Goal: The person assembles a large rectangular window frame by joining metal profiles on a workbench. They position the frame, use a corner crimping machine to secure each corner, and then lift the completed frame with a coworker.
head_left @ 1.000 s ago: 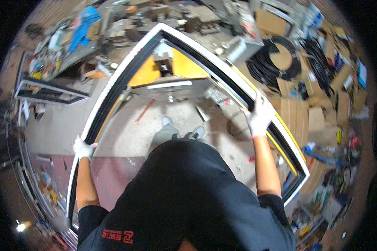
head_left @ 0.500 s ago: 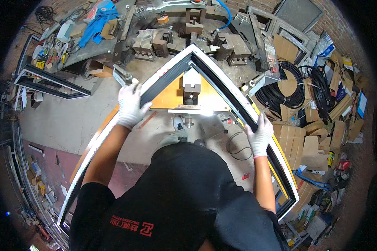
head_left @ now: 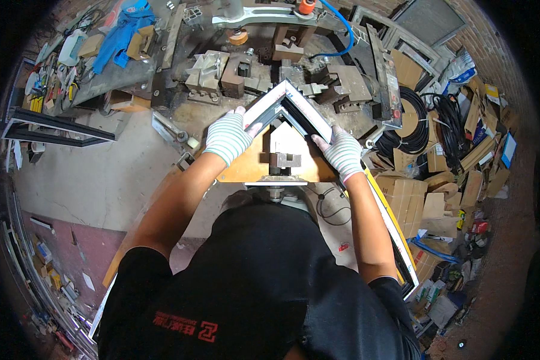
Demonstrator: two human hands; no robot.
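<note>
A white and black window frame point(head_left: 309, 110) lies with one mitred corner pointing away from me, its two sides running back past my arms. My left hand point(head_left: 229, 137), in a white striped glove, grips the left side near the corner, thumb toward the inner edge. On the right side, my right hand point(head_left: 343, 151) in a matching glove closes around the profile. Inside the corner stand a pale pointed block point(head_left: 287, 139) and a metal block point(head_left: 284, 160) on an orange-brown board point(head_left: 241, 171). My forearms and body hide much of the frame.
Metal clamp blocks point(head_left: 342, 84) of a machine stand beyond the corner, with a blue hose point(head_left: 350, 37) above. Coiled black tubing point(head_left: 423, 111) and cardboard point(head_left: 396, 198) lie at right. Another frame point(head_left: 60, 123) stands at left, below a bench with a blue cloth point(head_left: 123, 36).
Both hands have slid along the frame toward its corner and are closer together. The view has shifted, so the machine and the frame's corner sit lower in the picture.
</note>
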